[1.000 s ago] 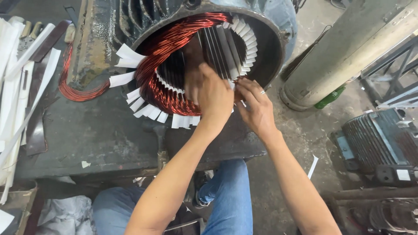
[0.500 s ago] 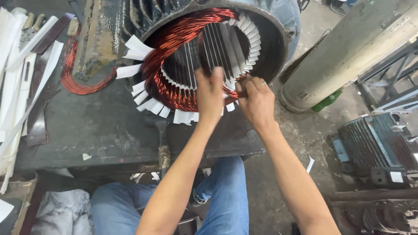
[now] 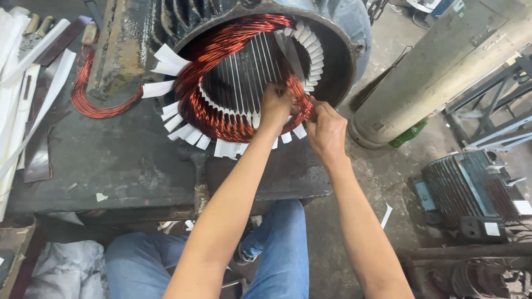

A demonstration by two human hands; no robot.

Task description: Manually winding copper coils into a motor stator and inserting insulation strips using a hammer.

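White strips (image 3: 33, 83): long pale paper strips lie fanned along the far left edge of the bench, beside a dark flat piece.
Bench (image 3: 111, 160): a dark, stained metal surface that carries the motor; small white scraps lie on it.
Loose wire loop (image 3: 91, 97): a bundle of copper-coloured wire curves on the bench just left of the motor's foot.
Motor housing (image 3: 343, 33): a big round grey-blue casing lying on its side, its open end facing the camera.
Copper winding (image 3: 221, 119): shiny reddish wire coils ring the opening, thickest along the lower left arc.
Paper slips (image 3: 183, 130): short white insulating tabs stick out around the ring like teeth.
Left hand (image 3: 275, 108): reaches into the lower right of the opening, grip clenched on the copper winding; the fingertips are hidden among the wires.
Right hand (image 3: 327, 130): just beside the left hand, touching the ring's lower right edge, grip pinched on the copper winding there.
Jeans (image 3: 277, 249): blue-clad knees show below the bench.
Grey pipe (image 3: 443, 72): a thick cylinder leans across the upper right, a green bottle (image 3: 408, 134) at its base.
Second motor (image 3: 476, 188): a ribbed dark motor sits on the floor at right.
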